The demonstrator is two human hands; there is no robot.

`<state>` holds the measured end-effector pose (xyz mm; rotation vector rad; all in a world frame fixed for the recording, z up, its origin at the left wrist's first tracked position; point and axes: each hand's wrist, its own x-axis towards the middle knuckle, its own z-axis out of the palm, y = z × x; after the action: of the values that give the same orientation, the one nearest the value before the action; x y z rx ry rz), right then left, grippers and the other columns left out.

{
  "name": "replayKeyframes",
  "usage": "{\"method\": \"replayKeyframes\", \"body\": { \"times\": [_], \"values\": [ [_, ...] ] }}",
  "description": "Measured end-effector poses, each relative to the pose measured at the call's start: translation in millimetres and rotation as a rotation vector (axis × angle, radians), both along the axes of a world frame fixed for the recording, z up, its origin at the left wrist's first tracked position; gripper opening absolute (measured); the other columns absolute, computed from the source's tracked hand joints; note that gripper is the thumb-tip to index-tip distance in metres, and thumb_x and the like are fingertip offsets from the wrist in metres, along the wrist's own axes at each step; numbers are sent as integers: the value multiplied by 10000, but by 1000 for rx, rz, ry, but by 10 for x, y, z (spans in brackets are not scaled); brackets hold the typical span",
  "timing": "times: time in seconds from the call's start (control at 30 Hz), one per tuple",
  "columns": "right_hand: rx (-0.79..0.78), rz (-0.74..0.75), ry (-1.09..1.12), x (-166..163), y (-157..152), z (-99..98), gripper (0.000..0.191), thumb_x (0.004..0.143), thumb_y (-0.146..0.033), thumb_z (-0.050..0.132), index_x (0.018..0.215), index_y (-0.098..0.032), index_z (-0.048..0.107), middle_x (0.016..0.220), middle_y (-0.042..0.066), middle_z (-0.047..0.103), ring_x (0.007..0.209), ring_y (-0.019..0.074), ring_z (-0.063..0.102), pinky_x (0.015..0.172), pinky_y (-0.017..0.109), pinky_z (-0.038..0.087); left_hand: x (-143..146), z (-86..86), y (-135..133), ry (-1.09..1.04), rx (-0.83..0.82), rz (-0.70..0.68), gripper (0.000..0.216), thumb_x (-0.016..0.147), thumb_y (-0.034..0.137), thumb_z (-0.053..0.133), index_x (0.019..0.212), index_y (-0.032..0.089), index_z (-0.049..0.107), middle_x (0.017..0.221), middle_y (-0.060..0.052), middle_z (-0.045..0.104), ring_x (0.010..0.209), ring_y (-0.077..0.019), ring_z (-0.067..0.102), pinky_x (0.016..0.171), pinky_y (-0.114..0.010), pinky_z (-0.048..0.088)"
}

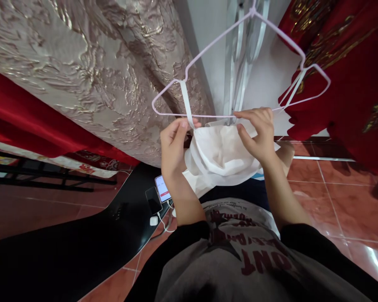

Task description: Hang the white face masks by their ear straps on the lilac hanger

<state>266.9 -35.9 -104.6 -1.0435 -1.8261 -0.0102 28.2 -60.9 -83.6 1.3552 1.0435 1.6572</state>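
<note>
A pale pink clothes hanger (213, 40) hangs before me, a white strap looped over each of its shoulders. From it hangs a thin white strappy garment (236, 161), gathered and drooping over my lap. My left hand (174, 142) pinches the left white strap (186, 100) low down, just above the garment's top corner. On the other side, my right hand (260, 132) is by the garment's upper edge, thumb and forefinger apart. Its forefinger tip reaches the hanger's bottom bar. The right strap (293, 87) slants down from the hanger; its lower end is hidden behind the hand.
Textured beige curtain fabric (113, 75) hangs at left, red cloth (349, 75) with gold patterns at right. On a black bench (82, 239) lie a lit phone (162, 187), a dark phone (153, 200) and a white earbud case (154, 220). Cables trail there. Reddish tiles (343, 201) cover the floor.
</note>
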Motion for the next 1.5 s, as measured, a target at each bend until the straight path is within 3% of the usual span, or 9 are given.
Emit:
{"method": "replayKeyframes", "body": {
  "times": [0.13,0.3,0.4,0.57,0.83,1.1,1.27,1.37,1.5],
  "values": [
    [26,37,10,8,-31,25,266,977,-271,592,1201,-312,730,1087,5,792,1002,215,696,1029,483,463,23,297,-19,-64,52,8,340,1012,497,681,867,231,837,845,-88,793,701,-189,725,451,-271,392],
    [21,73,3,-16,-59,43,297,968,-246,612,1242,-310,706,1140,2,790,1043,215,700,1011,465,470,-19,600,179,-269,126,14,262,996,451,651,999,291,859,1175,-60,814,1108,-268,759,439,-292,398],
    [5,86,-20,-12,-36,30,318,976,-268,610,1281,-313,687,1188,10,784,1092,227,699,1035,478,467,-121,528,249,-319,187,233,216,985,385,646,1022,294,839,1238,-29,801,1267,-282,712,477,-276,426],
    [7,77,-63,-27,-19,-3,349,995,-301,584,1337,-313,652,1227,26,769,1118,237,686,1068,496,457,-224,113,286,-211,178,541,140,966,325,690,1018,237,785,1216,-54,786,1157,-283,724,526,-273,362],
    [-31,45,-69,-59,-59,3,342,1002,-352,563,1332,-332,652,1213,30,751,1123,245,661,1136,532,421,1,-8,282,-357,43,391,285,904,358,775,1071,285,557,1128,-31,794,934,-192,733,515,-270,303],
    [-27,124,-30,-80,-177,105,367,994,-300,604,1355,-338,659,1251,26,759,1180,248,686,1162,564,445,131,6,216,-317,-11,299,149,968,374,679,953,233,633,961,-77,781,770,-178,731,451,-262,285],
    [49,176,330,99,-130,158,369,962,-303,660,1323,-369,698,1413,34,640,1309,245,639,1115,511,543,241,159,114,-489,21,240,152,1021,298,623,900,206,630,969,-68,793,759,-134,730,404,-217,248],
    [107,135,587,274,50,73,462,872,-308,748,1327,-345,674,1437,40,586,1101,194,692,982,458,598,264,184,97,-567,39,199,137,1057,271,603,953,209,667,1033,-66,787,819,-128,734,402,-209,261],
    [122,44,850,465,181,59,354,794,-223,745,1143,-278,718,1113,23,693,781,122,662,750,380,595,251,111,150,-506,98,180,157,1062,258,632,926,211,694,954,-58,751,681,-112,654,392,-253,198]
  ]
}}
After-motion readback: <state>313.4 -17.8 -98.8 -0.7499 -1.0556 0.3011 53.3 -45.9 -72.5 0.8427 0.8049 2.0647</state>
